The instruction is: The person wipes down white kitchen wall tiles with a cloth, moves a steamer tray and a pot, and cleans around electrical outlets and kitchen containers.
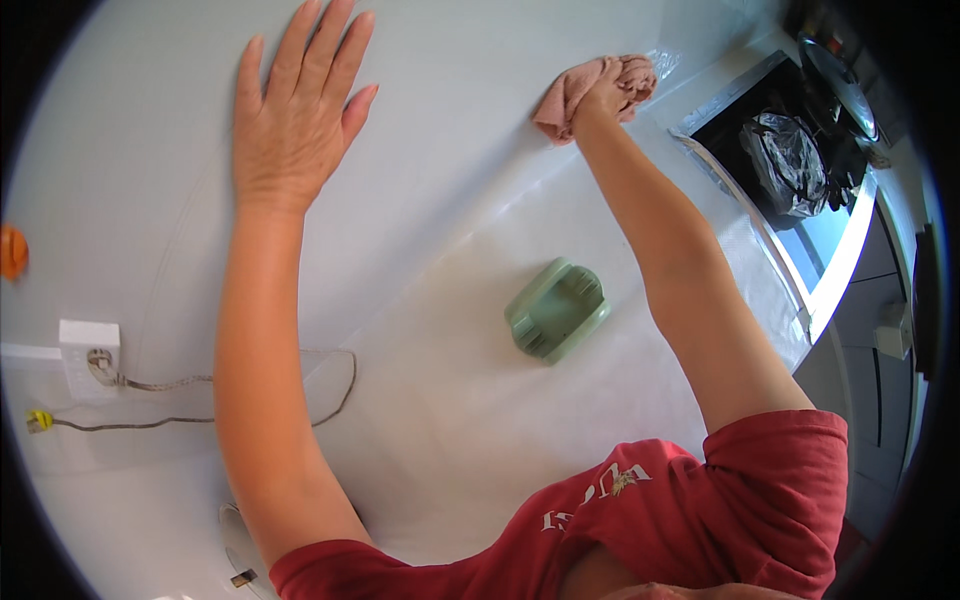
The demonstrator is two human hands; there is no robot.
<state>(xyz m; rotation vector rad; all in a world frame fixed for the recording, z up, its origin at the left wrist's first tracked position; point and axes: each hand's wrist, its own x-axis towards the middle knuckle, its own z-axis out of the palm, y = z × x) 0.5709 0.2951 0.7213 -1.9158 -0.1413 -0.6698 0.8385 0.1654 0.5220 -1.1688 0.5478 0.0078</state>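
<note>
My left hand (pixel 292 127) rests flat on the pale wall (pixel 450 90), its fingers spread and holding nothing. At the upper right, my right hand (pixel 604 97) grips a bunched pink cloth (pixel 562 109). That cloth lies against the wall near its joint with the white counter (pixel 450 397); some of my fingers are hidden in its folds. Between my two arms, a pale green plastic dish (pixel 556 311) stands on the counter, with nothing in its hollow.
At left, a white socket box (pixel 90 356) on the wall holds a plug (pixel 101 367) with a braided cord. Another cord end is yellow (pixel 39 421). A black glossy cooktop (pixel 772 142) at right carries a crumpled clear plastic bag (pixel 787 161). An orange object (pixel 13 252) sits far left.
</note>
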